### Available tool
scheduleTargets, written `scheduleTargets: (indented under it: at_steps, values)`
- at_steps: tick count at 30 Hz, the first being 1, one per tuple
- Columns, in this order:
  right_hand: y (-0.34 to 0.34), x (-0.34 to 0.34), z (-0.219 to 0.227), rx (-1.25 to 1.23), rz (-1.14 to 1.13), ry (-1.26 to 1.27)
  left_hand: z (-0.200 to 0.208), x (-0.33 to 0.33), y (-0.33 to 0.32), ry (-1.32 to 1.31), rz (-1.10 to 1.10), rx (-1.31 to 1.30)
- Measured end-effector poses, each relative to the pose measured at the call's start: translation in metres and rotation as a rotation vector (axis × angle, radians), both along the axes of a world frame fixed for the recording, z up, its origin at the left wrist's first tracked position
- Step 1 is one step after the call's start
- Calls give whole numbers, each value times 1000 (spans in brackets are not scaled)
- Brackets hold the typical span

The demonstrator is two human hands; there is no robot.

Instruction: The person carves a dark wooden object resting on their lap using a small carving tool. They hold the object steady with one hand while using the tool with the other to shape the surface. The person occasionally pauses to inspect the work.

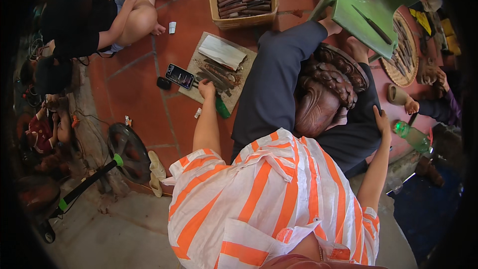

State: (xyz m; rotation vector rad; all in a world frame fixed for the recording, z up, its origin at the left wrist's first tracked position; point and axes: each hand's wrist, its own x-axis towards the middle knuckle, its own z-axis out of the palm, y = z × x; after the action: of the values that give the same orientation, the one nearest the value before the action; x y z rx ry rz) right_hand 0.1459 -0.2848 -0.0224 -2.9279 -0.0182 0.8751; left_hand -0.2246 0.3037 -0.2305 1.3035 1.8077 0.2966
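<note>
My left hand (206, 89) reaches out to a square board (193, 94) on the floor. Its fingers are bent together at the near edge of a cluster of dark flat files or rasps (219, 75); what they grip is too small to make out. A folded white paper or cloth (222, 52) lies above these tools. Between my legs rests a dark brown carved wooden piece (321, 94) with scrolls and rounded bumps. My right hand (382, 120) lies against my trousers at the right leg, fingers stretched out, holding nothing.
A phone (179, 76) and a small black case (163, 83) lie left of the board. Beyond stands a cardboard box (242, 24) of wooden-handled tools. A green plastic chair (366, 17) carries a knife-like tool. A green bottle (413, 135) lies right. Other people sit nearby.
</note>
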Motion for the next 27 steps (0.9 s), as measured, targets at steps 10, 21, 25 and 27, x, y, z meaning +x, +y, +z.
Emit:
scheduleTargets:
  at_steps: [10,21,25,27]
  values:
    - [-2,-7,-3,-62,-24,-27,31,7,-51,308,-360,-192]
    - [32,-24,15,-77,-100,-150,13,-17,-55,-42,-438,-124]
    - [22,-41,6,-146,-87,-283,47,-15,-72,-242,-251,-382]
    - [26,-44,4,-165,-65,-329,47,-32,-72,-368,-168,-462]
